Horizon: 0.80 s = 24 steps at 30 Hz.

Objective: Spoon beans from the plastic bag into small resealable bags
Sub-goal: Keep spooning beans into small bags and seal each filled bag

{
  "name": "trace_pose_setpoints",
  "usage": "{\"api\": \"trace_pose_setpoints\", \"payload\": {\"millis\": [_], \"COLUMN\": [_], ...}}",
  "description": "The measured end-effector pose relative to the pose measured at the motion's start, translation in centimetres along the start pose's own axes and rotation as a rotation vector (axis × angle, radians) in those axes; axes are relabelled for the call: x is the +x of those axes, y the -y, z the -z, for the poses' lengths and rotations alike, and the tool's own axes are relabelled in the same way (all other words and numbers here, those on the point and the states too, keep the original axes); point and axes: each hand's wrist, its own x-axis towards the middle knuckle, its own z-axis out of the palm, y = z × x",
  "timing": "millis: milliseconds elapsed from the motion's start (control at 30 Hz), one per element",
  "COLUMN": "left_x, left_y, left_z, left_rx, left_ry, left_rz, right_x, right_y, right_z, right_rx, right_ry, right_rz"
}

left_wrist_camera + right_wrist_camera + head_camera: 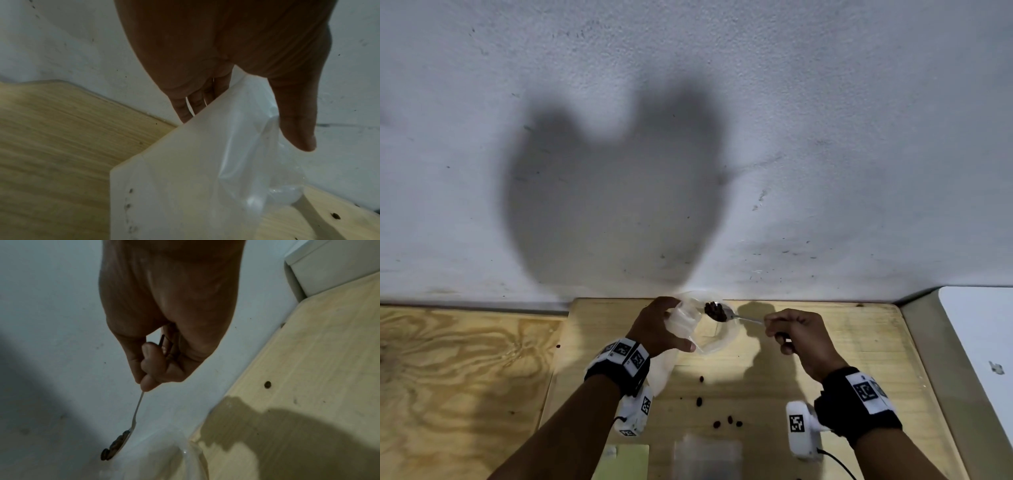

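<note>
Right hand (799, 337) pinches spoon (736, 317) loaded with beans (715, 311), over bag (690, 323) mouth held up by left hand (659, 327). Bag looks empty; spilled beans (727, 421) near. Filling barely begun.

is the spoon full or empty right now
Full. The spoon in the right hand carries a heap of dark beans over the clear bag that the left hand holds.

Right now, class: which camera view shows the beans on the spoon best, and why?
The head view: the beans sit heaped in the spoon over the bag mouth. The right wrist view shows them edge-on and dim; the left wrist view shows no spoon.
</note>
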Motion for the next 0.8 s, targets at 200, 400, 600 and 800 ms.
{"api": "trace_pose_setpoints", "payload": {"millis": [200,400,600,800], "left_x": [-0.6,-0.9,-0.8,-0.6], "left_y": [-0.2,-0.4,-0.5,-0.1], "left_z": [-0.5,-0.6,-0.8,-0.8], "left_rx": [-0.003,0.012,0.025,-0.055], "left_ry": [-0.014,-0.009,-0.004,0.001], "left_rz": [-0.005,-0.027,-0.036,-0.014], "right_x": [-1.0,-1.1,-0.8,-0.8], "right_y": [1.3,1.6,1.7,1.3], "right_z": [-0.7,-2.2,-3.7,-4.3], "right_rx": [-0.002,-0.110,-0.430,-0.431], "right_ry": [0.065,0.085,0.069,0.060], "right_rz": [0.065,0.148,0.448,0.616]}}
